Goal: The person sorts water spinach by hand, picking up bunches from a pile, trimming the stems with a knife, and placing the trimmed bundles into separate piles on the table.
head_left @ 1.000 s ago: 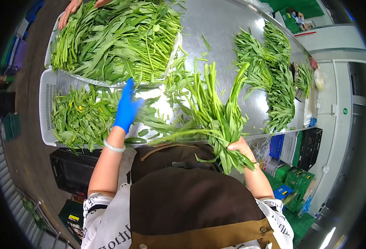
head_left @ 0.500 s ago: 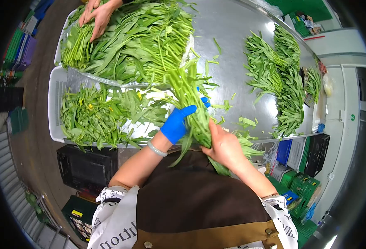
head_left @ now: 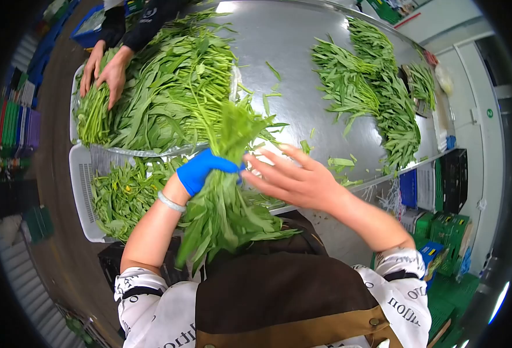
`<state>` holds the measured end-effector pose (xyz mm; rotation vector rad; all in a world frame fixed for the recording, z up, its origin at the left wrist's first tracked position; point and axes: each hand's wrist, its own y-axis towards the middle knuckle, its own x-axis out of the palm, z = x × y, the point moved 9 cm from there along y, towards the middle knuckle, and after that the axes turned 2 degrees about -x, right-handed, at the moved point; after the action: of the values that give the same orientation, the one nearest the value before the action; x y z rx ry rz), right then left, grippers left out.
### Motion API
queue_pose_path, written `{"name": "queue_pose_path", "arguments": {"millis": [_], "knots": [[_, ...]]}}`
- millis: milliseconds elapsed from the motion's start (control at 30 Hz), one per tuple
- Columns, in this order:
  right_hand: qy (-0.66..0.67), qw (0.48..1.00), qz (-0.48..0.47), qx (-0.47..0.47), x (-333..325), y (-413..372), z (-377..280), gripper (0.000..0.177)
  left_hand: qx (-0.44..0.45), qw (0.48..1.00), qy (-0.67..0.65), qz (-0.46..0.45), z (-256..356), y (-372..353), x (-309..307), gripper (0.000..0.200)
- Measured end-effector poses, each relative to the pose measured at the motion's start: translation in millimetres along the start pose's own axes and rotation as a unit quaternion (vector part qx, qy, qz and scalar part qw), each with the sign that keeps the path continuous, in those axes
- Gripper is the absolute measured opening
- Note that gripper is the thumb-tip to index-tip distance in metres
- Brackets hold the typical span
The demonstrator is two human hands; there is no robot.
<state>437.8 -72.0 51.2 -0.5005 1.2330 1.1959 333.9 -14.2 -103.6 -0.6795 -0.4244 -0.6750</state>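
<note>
My left hand (head_left: 201,171), in a blue glove, is closed around the middle of a bunch of water spinach (head_left: 224,209). The cut stems point up toward the table and the long leaves hang down in front of my apron. Bare and with fingers spread, my right hand (head_left: 299,181) is beside the bunch, its fingertips close to the gloved fingers. Beyond the bunch lies a big heap of water spinach (head_left: 169,87), stems to the right. Loose leaves (head_left: 131,200) fill a white crate (head_left: 80,180) left of my gloved hand.
Across the heap, another person's hands (head_left: 106,72) rest on a bundle of stems. Sorted bunches (head_left: 392,98) lie on the right of the steel table (head_left: 273,40), with stem scraps (head_left: 273,71) scattered nearby. Green crates (head_left: 450,235) stand at the lower right.
The bunch has moved left and lower, with its leaves now spread downward. My right hand has let go of the leaf end and opened. My view has shifted.
</note>
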Motion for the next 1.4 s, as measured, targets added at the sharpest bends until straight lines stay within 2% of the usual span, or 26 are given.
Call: {"name": "queue_pose_path", "arguments": {"millis": [100,133,200,233,267,300,333,367,400,433,467,500,533,567,600,633,700,733,800,867,967,1000,1067,1133,1267,1400], "knots": [[-0.117,0.987,-0.014,-0.113,26,5,-7,0.042,-0.008,0.961,0.244,-0.132,-20,2,58,0.047],[-0.057,0.989,0.038,-0.132,29,3,-7,0.033,-0.037,0.959,0.222,-0.172,-33,3,72,0.045],[0.023,0.987,-0.049,-0.152,44,-7,-10,0.024,-0.090,0.951,0.173,-0.241,-60,4,92,0.043],[0.061,0.980,-0.091,-0.164,50,-14,-10,0.019,-0.087,0.957,0.174,-0.216,-62,5,90,0.043],[0.120,0.983,-0.051,-0.133,48,-21,-6,0.010,-0.085,0.962,0.176,-0.192,-63,6,87,0.043],[0.146,0.981,-0.095,-0.086,61,-36,-2,0.011,-0.083,0.966,0.177,-0.168,-66,5,83,0.042],[0.172,0.974,-0.138,-0.043,71,-52,4,0.013,-0.025,0.968,0.243,-0.055,-71,10,50,0.044],[0.201,0.966,-0.162,0.026,73,-68,19,0.018,0.017,0.970,0.239,-0.048,-42,-3,39,0.044],[0.231,0.950,-0.186,0.094,76,-86,33,0.022,0.071,0.955,0.286,0.036,-42,-6,-13,0.042],[0.270,0.920,-0.230,0.168,72,-104,48,0.025,0.072,0.992,0.041,0.097,-48,-23,-56,0.036],[0.303,0.881,-0.271,0.241,65,-120,61,0.028,0.117,0.911,0.238,0.315,-37,-53,-111,0.031],[0.472,0.776,-0.266,0.322,65,-136,63,0.028,0.149,0.847,0.244,0.448,-34,-84,-139,0.023],[0.618,0.635,-0.250,0.389,64,-151,60,0.029,0.171,0.826,0.208,0.494,-44,-101,-155,0.017],[0.733,0.468,-0.224,0.439,65,-159,50,0.029,0.172,0.804,0.315,0.473,-54,-97,-148,0.017],[0.862,0.276,-0.088,0.417,74,-156,36,0.028,0.172,0.772,0.420,0.445,-63,-94,-134,0.017],[0.769,0.397,-0.136,0.483,113,-182,32,0.029,0.170,0.732,0.521,0.405,-75,-87,-118,0.017],[0.514,0.605,-0.216,0.568,169,-218,51,0.030,0.129,0.631,0.726,0.240,-113,-51,-84,0.026],[0.593,0.528,-0.151,0.589,162,-204,47,0.030,0.084,0.591,0.775,0.208,-117,-40,-69,0.023],[0.722,0.349,-0.016,0.597,145,-175,37,0.029,0.090,0.594,0.762,0.240,-128,-30,-87,0.021],[0.728,0.354,0.041,0.586,135,-164,33,0.030,0.083,0.603,0.747,0.269,-123,-27,-95,0.018],[0.736,0.324,0.090,0.588,132,-164,21,0.034,0.175,0.673,0.621,0.362,-63,-49,-75,0.016],[0.741,0.316,0.100,0.584,133,-162,16,0.035,0.234,0.666,0.586,0.398,-51,-60,-75,0.011],[0.757,0.296,0.115,0.571,137,-157,6,0.039,0.154,0.846,0.283,0.424,-51,-65,-104,0.015],[0.760,0.282,0.131,0.571,137,-146,-3,0.039,0.105,0.918,0.020,0.381,-51,-70,-105,0.022],[0.768,0.294,0.110,0.558,143,-120,-28,0.034,0.152,0.917,-0.297,0.218,-52,-48,-74,0.023],[0.768,0.344,0.084,0.533,136,-94,-37,0.030,0.143,0.892,-0.377,0.204,-58,-25,-41,0.025]]}}
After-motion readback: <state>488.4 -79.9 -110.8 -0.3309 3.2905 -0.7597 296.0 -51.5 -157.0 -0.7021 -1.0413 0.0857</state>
